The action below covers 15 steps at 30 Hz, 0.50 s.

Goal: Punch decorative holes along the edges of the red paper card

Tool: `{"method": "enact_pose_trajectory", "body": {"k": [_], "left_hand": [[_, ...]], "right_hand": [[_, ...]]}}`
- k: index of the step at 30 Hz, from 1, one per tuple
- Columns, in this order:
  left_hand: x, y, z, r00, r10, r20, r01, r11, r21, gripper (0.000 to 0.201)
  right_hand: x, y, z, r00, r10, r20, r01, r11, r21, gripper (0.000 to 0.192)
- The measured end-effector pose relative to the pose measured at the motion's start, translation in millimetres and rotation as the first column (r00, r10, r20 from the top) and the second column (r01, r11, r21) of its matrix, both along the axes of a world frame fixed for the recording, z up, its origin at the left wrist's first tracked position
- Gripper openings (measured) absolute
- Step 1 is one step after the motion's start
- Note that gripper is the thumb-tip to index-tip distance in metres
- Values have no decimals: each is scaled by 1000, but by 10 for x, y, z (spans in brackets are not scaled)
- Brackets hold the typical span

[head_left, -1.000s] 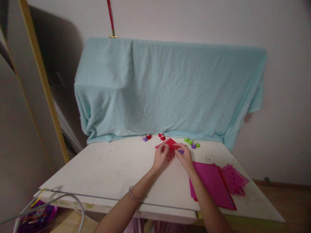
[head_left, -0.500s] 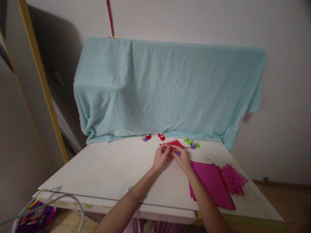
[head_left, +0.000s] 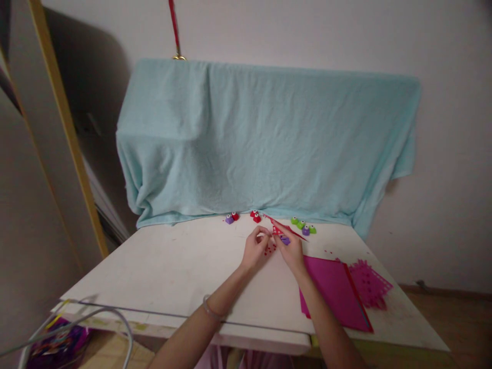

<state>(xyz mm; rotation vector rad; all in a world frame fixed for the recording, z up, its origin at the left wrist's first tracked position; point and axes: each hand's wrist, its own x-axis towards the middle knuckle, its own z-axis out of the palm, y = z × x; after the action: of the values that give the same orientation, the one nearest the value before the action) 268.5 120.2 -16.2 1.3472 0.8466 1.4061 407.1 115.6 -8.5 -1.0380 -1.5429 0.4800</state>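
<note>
My left hand (head_left: 254,249) and my right hand (head_left: 291,251) meet over the far middle of the white table (head_left: 172,266). Between them is a small sheet of red paper (head_left: 285,227), tilted up on edge, with holes punched along it. My right hand grips a small purple punch (head_left: 285,240) clamped on the paper's lower edge. My left hand's fingertips pinch close to the paper's left corner. Tiny red paper bits (head_left: 269,250) lie on the table under the hands.
Small punches stand along the back: purple and red ones (head_left: 231,218), red ones (head_left: 254,216), green and purple ones (head_left: 303,226). Magenta sheets (head_left: 333,290) and a punched magenta sheet (head_left: 369,285) lie at right. A pale blue towel (head_left: 265,138) drapes the back.
The red paper has turned from lying nearly flat to standing on edge, angled to the right. Both hands stayed in place, fingers shifting on the paper and punch.
</note>
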Motion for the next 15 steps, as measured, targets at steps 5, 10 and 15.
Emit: {"method": "enact_pose_trajectory", "body": {"k": [5,10,15], "left_hand": [[3,-2,7,998,-42,45,42,999,-11,30],[12,-6,28,998,-24,56,25,999,-29,29],[16,-36,96,993,9,114,2,995,-101,28]], "right_hand": [[-7,3,-7,1000,5,15,-5,1000,18,45],[-23,-19,5,1000,19,21,-19,1000,-5,48],[-39,-20,-3,998,29,51,-28,999,-29,54]]}}
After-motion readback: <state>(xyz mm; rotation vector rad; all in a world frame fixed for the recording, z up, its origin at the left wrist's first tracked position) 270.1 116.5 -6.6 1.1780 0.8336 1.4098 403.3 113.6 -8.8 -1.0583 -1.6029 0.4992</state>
